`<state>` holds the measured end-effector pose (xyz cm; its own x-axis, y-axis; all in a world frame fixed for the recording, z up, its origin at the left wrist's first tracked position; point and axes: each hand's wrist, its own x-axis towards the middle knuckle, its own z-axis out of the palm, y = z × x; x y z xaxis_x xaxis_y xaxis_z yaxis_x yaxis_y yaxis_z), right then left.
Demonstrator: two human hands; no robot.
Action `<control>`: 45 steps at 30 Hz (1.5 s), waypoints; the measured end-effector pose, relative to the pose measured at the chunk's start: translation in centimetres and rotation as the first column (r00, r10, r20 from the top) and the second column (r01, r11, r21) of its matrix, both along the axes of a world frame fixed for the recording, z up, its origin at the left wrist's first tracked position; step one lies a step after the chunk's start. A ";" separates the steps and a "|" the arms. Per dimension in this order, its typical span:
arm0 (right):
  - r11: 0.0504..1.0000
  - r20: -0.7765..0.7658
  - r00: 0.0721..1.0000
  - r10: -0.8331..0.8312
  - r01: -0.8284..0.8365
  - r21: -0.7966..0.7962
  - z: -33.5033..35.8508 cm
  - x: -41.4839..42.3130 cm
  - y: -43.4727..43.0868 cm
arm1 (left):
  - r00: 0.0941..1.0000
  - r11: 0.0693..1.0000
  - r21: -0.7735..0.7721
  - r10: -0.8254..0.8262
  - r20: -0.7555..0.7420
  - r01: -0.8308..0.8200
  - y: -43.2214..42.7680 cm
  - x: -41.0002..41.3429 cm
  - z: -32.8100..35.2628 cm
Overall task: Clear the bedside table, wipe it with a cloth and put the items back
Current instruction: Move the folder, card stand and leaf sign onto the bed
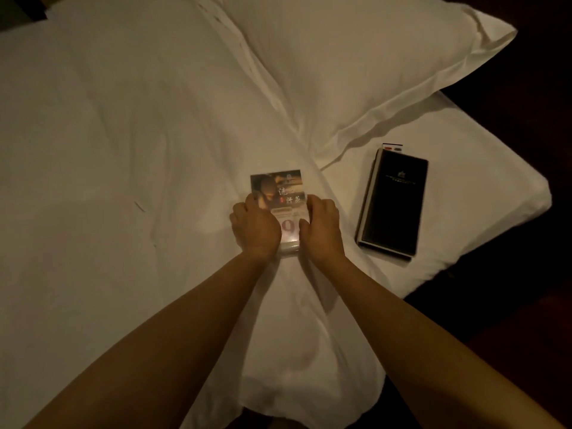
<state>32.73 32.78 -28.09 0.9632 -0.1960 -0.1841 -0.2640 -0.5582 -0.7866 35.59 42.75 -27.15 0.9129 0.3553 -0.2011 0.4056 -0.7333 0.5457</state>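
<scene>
1. Here, a printed card (278,190) in a clear cover lies on the white bed (123,181), just left of a black folder (393,202) and below the pillow (356,66).
2. The left hand (255,229) grips its left edge and the right hand (322,227) its right edge, with fingers curled round it.
3. The card shows Chinese characters and a large "9"; the folder's small pale logo is too small to read.

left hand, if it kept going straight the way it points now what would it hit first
The left hand grips the printed card, so that comes first. Beyond it, the same up-right line probably reaches the pillow, though depth is unclear.
</scene>
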 end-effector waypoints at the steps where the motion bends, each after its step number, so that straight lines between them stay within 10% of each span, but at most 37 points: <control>1: 0.999 0.004 1.000 0.010 -0.010 -0.040 0.0 0.0 -0.5 | 1.000 0.999 0.047 -0.021 0.008 0.021 -0.1 -0.2 0.2; 16: 0.850 -0.068 0.995 0.069 -0.094 -0.518 2.9 -4.0 -13.7 | 0.675 0.640 0.353 -0.737 0.029 0.683 -9.9 -2.7 3.2; 45: 0.784 -0.227 0.824 -0.520 0.354 -0.511 3.5 -40.6 -40.5 | 0.030 0.006 0.199 -0.993 -0.117 0.980 -41.8 -30.1 2.9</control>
